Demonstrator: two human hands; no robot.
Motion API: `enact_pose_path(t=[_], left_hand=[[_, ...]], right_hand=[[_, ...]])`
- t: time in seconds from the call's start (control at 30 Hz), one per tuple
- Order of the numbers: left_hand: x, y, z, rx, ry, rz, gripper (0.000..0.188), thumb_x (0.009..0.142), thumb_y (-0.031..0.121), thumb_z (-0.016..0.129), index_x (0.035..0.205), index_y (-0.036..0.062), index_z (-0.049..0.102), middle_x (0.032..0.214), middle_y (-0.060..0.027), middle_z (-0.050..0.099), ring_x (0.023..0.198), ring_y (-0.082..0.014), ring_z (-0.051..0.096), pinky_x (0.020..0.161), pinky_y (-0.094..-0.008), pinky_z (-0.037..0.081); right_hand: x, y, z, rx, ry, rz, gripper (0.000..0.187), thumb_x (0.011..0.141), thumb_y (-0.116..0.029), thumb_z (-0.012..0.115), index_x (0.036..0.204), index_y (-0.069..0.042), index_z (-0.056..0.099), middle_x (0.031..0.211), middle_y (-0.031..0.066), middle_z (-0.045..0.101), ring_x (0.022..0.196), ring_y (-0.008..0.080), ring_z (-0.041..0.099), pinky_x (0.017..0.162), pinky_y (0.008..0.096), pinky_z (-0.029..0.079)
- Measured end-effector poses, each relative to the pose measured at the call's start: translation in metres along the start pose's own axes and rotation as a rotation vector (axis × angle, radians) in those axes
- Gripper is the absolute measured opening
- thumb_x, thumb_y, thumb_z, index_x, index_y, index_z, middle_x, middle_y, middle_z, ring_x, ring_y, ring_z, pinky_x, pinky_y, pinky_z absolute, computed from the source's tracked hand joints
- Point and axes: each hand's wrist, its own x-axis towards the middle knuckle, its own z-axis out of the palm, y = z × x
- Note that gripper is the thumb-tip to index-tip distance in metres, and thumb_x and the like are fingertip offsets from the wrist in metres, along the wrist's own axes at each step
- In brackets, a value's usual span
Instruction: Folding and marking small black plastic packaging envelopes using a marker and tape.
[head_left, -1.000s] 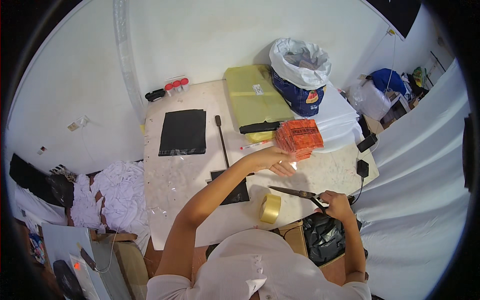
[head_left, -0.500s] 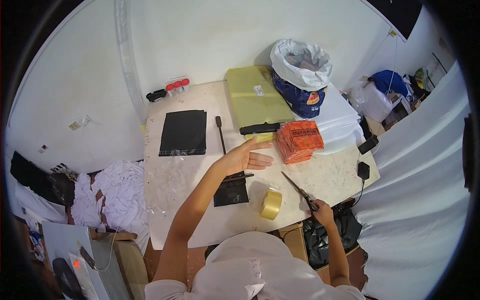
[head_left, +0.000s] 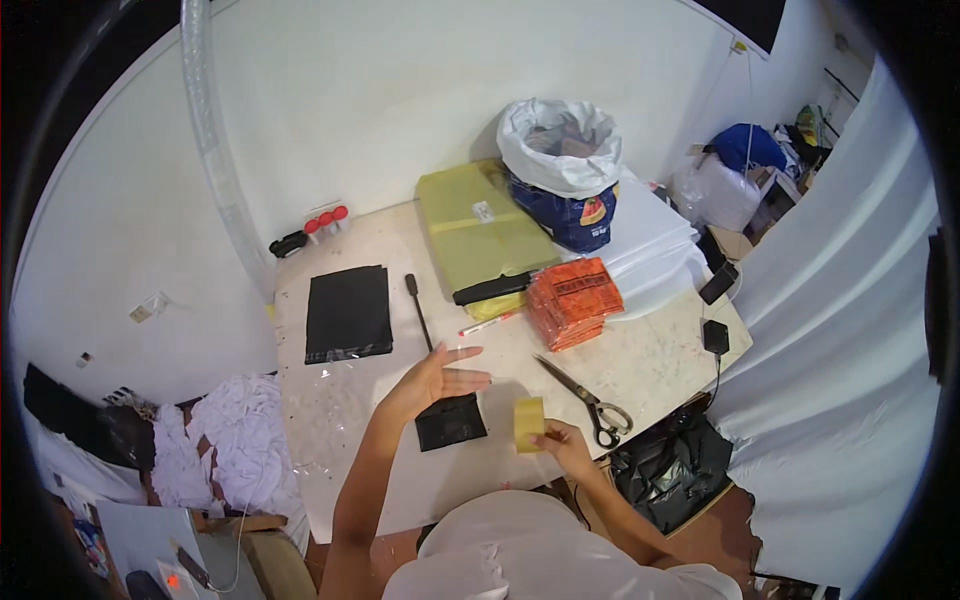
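My right hand (head_left: pixel 563 446) has its fingers closed on the edge of a roll of yellowish packing tape (head_left: pixel 528 412) near the table's front. To the right of the roll lies a pair of large scissors (head_left: pixel 583 394), dark handles toward me, with no hand on it. My left hand (head_left: pixel 437 381) hovers with fingers spread above a small black folded pouch (head_left: pixel 452 428), partly covering it; whether it touches the pouch I cannot tell. Just beyond that hand, a thin dark rod (head_left: pixel 418 310) with a thicker end runs away from me.
A black flat sheet (head_left: pixel 348 312) lies at left. Behind the hands are an orange packet stack (head_left: pixel 575 305), a red-and-white marker (head_left: pixel 487 324), a yellow packet (head_left: pixel 485 220), white sheets (head_left: pixel 655 245) and an open sack (head_left: pixel 560 175). Black adapters (head_left: pixel 716 336) sit at the right edge.
My right hand has let go of the scissors, which now lie on the table, and has moved left to take hold of the tape roll. My left hand stays spread. The view has shifted.
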Motion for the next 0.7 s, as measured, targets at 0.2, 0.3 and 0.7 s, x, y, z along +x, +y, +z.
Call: enact_pose_path(t=[0.2,0.3,0.7], left_hand=[[-0.024,-0.024,-0.010,-0.029,0.002,0.047,0.070,0.092,0.055,0.023,0.134,0.0001,0.033,0.114,-0.0260,0.055,0.111,-0.0333,0.052,0.100,-0.0408,0.036],[-0.027,-0.035,-0.010,0.035,0.025,0.039,0.071,0.091,0.056,0.026,0.133,-0.0006,0.033,0.111,-0.0238,0.057,0.110,-0.0318,0.053,0.099,-0.0395,0.038],[-0.028,-0.041,-0.002,0.113,-0.015,0.023,0.070,0.090,0.058,0.030,0.133,0.0025,0.036,0.110,-0.0202,0.059,0.108,-0.0252,0.055,0.097,-0.0352,0.038]], right_hand=[[-0.003,-0.012,-0.042,-0.940,0.348,-0.632,0.020,0.069,0.001,0.063,0.089,-0.001,0.062,0.086,0.0149,0.062,0.085,0.0304,0.060,0.089,0.0389,0.043],[-0.003,-0.014,-0.082,-1.100,0.348,-0.671,0.022,0.067,0.002,0.062,0.088,-0.002,0.062,0.089,0.0138,0.062,0.088,0.0298,0.059,0.094,0.0410,0.040],[-0.003,-0.022,-0.110,-1.143,0.261,-0.465,0.030,0.068,-0.003,0.060,0.098,-0.002,0.061,0.100,0.0170,0.060,0.100,0.0314,0.055,0.097,0.0412,0.039]])
